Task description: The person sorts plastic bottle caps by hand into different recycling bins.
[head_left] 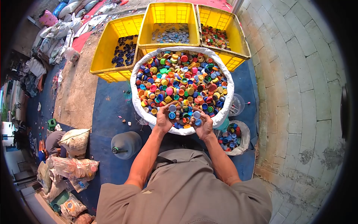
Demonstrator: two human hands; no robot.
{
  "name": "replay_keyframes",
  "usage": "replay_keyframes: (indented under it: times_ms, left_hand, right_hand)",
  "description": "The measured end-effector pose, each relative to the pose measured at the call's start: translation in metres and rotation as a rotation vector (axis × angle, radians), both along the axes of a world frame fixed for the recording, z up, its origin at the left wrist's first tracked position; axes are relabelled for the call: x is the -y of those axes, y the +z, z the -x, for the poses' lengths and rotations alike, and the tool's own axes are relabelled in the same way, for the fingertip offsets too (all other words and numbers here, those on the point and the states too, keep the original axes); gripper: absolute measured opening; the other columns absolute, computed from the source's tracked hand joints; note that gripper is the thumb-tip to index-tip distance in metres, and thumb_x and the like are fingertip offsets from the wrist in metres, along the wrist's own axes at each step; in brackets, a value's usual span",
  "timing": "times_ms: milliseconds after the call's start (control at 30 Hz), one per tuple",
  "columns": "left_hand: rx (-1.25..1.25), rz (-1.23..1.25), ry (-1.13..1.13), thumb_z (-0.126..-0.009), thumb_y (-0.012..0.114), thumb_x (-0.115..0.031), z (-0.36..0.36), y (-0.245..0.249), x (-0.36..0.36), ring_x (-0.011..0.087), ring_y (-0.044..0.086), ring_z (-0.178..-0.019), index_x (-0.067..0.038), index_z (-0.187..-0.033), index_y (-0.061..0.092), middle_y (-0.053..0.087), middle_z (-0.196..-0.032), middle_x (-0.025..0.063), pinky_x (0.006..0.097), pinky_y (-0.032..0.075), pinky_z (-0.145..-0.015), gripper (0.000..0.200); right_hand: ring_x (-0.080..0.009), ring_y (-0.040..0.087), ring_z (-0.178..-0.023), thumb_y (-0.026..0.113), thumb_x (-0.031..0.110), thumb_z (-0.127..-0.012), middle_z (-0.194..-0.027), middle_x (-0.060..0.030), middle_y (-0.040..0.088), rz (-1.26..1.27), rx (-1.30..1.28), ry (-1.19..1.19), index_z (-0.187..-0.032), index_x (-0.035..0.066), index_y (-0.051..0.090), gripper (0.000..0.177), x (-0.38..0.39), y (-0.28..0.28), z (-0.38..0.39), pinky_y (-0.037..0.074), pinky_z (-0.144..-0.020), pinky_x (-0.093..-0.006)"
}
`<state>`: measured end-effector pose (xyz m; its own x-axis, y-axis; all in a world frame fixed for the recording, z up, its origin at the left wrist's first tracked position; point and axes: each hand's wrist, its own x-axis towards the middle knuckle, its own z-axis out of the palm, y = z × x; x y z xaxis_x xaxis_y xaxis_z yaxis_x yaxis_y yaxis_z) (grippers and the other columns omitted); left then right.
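A large white sack, its rim rolled open, is full of mixed coloured bottle caps in front of me. Over its near edge, my left hand is curled palm up around a pale cap and a blue cap. My right hand, close beside it, likewise holds a pale cap and a blue cap. Both hands touch or nearly touch the caps in the sack. Whether more caps lie under the fingers is hidden.
Behind the sack stand yellow crates holding dark blue caps, pale caps and red-green caps. A smaller sack with blue caps sits right, near a block wall. A large clear bottle lies left. Another person is among stuffed sacks.
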<state>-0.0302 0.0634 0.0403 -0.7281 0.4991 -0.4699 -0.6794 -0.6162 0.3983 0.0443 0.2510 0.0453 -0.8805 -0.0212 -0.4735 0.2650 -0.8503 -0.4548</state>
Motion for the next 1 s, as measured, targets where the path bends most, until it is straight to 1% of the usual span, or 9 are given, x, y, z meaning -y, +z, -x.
replay_keyframes:
  times_ms: [67, 100, 233, 433, 533, 700, 800, 833, 1000]
  left_hand:
    - [0.054, -0.052, 0.036, -0.095, 0.036, -0.034, 0.0, -0.006, 0.004, 0.0198, 0.062, -0.08, -0.005, -0.122, 0.053, 0.064, -0.107, 0.0128, 0.0323, 0.05, -0.062, 0.043]
    - [0.058, -0.058, 0.063, -0.095, 0.036, -0.034, -0.002, -0.008, 0.005, 0.0208, 0.062, -0.082, -0.005, -0.121, 0.052, 0.063, -0.108, 0.013, 0.0337, 0.05, -0.064, 0.042]
    - [0.115, -0.101, 0.165, -0.094, 0.04, -0.031, -0.011, -0.004, 0.007, 0.0248, 0.062, -0.091, -0.004, -0.12, 0.052, 0.061, -0.113, 0.0128, 0.0373, 0.051, -0.075, 0.04]
    - [0.111, -0.179, 0.183, -0.098, 0.042, -0.028, -0.017, -0.02, 0.013, 0.027, 0.06, -0.106, -0.003, -0.12, 0.051, 0.061, -0.114, 0.0132, 0.0448, 0.05, -0.09, 0.035]
    - [0.108, -0.06, 0.19, -0.098, 0.043, -0.031, -0.018, -0.03, 0.011, 0.0258, 0.06, -0.106, -0.003, -0.119, 0.051, 0.061, -0.114, 0.0133, 0.0449, 0.048, -0.091, 0.036]
    - [-0.111, 0.219, 0.233, -0.1, 0.042, -0.028, -0.014, -0.028, 0.013, 0.0189, 0.061, -0.101, 0.0, -0.113, 0.057, 0.064, -0.108, 0.0091, 0.0312, 0.045, -0.093, 0.034]
    - [-0.041, 0.324, 0.2, -0.099, 0.041, -0.025, -0.01, -0.022, 0.021, 0.0202, 0.062, -0.101, 0.0, -0.111, 0.057, 0.064, -0.108, 0.012, 0.0321, 0.046, -0.093, 0.032]
    - [-0.017, 0.256, 0.238, -0.095, 0.047, -0.026, -0.009, -0.029, 0.023, 0.0229, 0.062, -0.101, -0.004, -0.112, 0.057, 0.065, -0.109, 0.0132, 0.0384, 0.044, -0.094, 0.03]
    - [0.037, 0.054, 0.344, -0.089, 0.052, -0.02, 0.002, -0.034, 0.046, 0.0246, 0.064, -0.086, -0.002, -0.107, 0.059, 0.065, -0.097, 0.0112, 0.0398, 0.053, -0.079, 0.027]
  right_hand:
    - [-0.0215, 0.061, -0.083, 0.045, 0.02, -0.084, -0.102, -0.0118, 0.058, 0.087, 0.038, -0.031, -0.123, 0.002, 0.05, 0.044, 0.006, 0.009, 0.007, 0.051, -0.076, -0.0376]
    - [-0.0268, 0.06, -0.095, 0.046, 0.016, -0.077, -0.109, -0.0142, 0.058, 0.134, 0.023, -0.015, -0.123, 0.001, 0.049, 0.048, 0.006, 0.004, 0.009, 0.049, -0.084, -0.0419]
    - [-0.0304, 0.055, -0.108, 0.047, 0.009, -0.07, -0.113, -0.0165, 0.058, 0.213, 0.01, -0.007, -0.123, 0.001, 0.048, 0.054, 0.013, -0.007, 0.014, 0.044, -0.093, -0.044]
    - [-0.0265, 0.06, -0.094, 0.053, 0.007, -0.077, -0.103, -0.0125, 0.059, 0.032, 0.079, 0.055, -0.113, 0.004, 0.05, 0.036, 0.023, 0.005, 0.013, 0.049, -0.084, -0.0411]
    - [-0.0248, 0.062, -0.087, 0.056, 0.015, -0.082, -0.097, -0.0102, 0.062, -0.083, 0.087, 0.06, -0.105, 0.006, 0.054, 0.025, 0.026, -0.01, 0.011, 0.051, -0.079, -0.0381]
    - [-0.0238, 0.061, -0.076, 0.058, 0.026, -0.087, -0.082, -0.0062, 0.06, -0.013, 0.206, -0.052, -0.089, 0.009, 0.055, 0.017, 0.029, -0.018, 0.011, 0.052, -0.074, -0.0376]
    - [-0.0228, 0.06, -0.075, 0.057, 0.026, -0.087, -0.081, -0.0058, 0.059, 0.018, 0.212, -0.065, -0.088, 0.009, 0.055, 0.017, 0.026, -0.018, 0.006, 0.051, -0.073, -0.0366]
    - [-0.0224, 0.059, -0.075, 0.057, 0.027, -0.087, -0.081, -0.0056, 0.059, 0.028, 0.223, -0.078, -0.088, 0.009, 0.055, 0.017, 0.026, -0.017, 0.005, 0.051, -0.073, -0.0364]
    - [-0.0209, 0.058, -0.075, 0.056, 0.028, -0.087, -0.08, -0.005, 0.057, 0.044, 0.241, -0.125, -0.087, 0.01, 0.053, 0.018, 0.02, -0.017, -0.001, 0.05, -0.071, -0.0356]
